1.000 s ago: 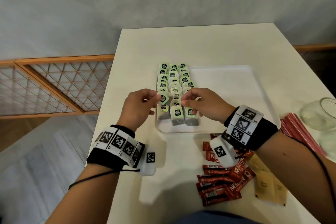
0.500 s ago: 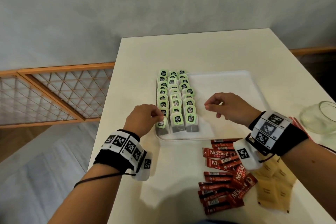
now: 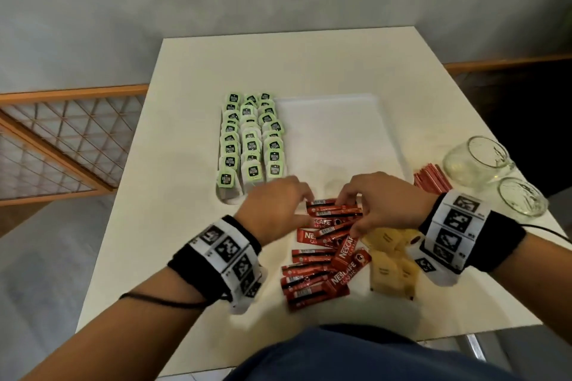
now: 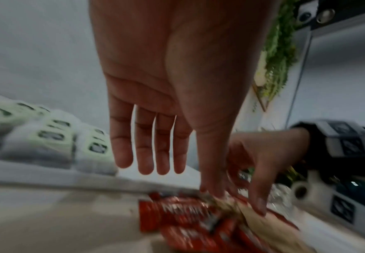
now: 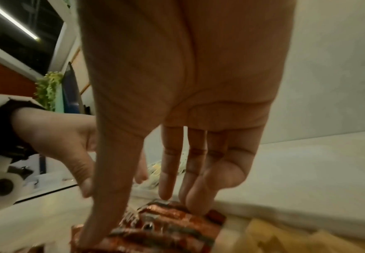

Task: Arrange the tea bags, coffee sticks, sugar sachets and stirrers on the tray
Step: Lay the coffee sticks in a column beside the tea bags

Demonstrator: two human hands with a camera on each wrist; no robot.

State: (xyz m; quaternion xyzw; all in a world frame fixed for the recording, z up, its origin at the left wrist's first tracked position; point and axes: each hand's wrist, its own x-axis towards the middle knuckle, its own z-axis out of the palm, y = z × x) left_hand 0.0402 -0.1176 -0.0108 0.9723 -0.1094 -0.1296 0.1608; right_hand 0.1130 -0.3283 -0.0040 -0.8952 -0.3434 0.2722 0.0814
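The left hand and right hand are off the tea bags now. Left is spread; right pinches sticks under it, so coffee looks next.

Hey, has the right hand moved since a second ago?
Yes. The right hand left the tea bags and came back over the tray's near edge onto the coffee sticks.

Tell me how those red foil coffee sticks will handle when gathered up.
The red foil coffee sticks look thin and light, so probably easy to lift in a bunch. Their glossy wrappers, piled crisscross on the white table, may slide and fan apart.
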